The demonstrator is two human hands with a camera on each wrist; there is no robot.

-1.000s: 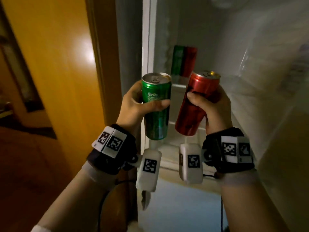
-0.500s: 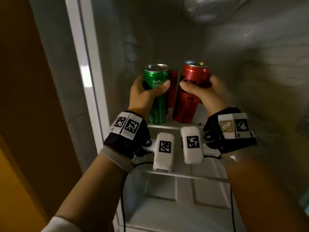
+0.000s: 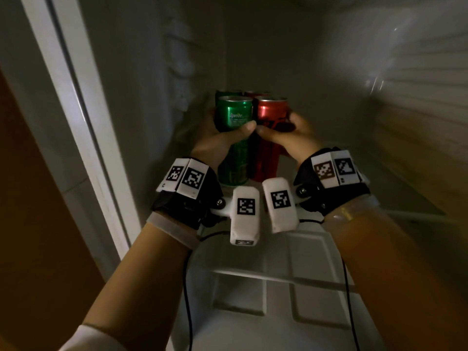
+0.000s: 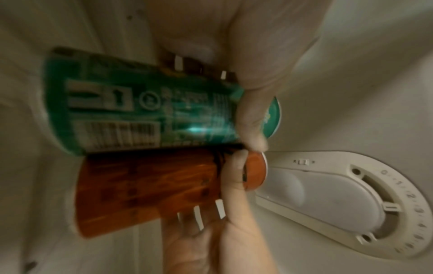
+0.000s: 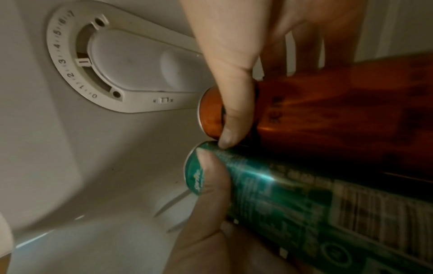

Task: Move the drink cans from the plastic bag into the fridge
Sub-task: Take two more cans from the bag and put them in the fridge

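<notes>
Green Sprite can (image 3: pixel 234 138) upright inside fridge (image 3: pixel 278 59), base on or just above shelf, cannot tell which; left hand (image 3: pixel 217 145) wrapped round it. Red can (image 3: pixel 269 138) touching its right side, right hand (image 3: pixel 291 138) wrapped round it. Thumb tips meet. Two more cans (image 3: pixel 229 93) directly behind. Thermostat dial (image 5: pixel 77 63) overhead.

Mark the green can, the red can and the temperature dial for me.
green can (image 3: pixel 235 115), head view, on its label just above the left thumb.
red can (image 3: pixel 271 110), head view, on the upper side wall.
temperature dial (image 5: pixel 63 61), right wrist view, on the numbered ring near the 3.
</notes>
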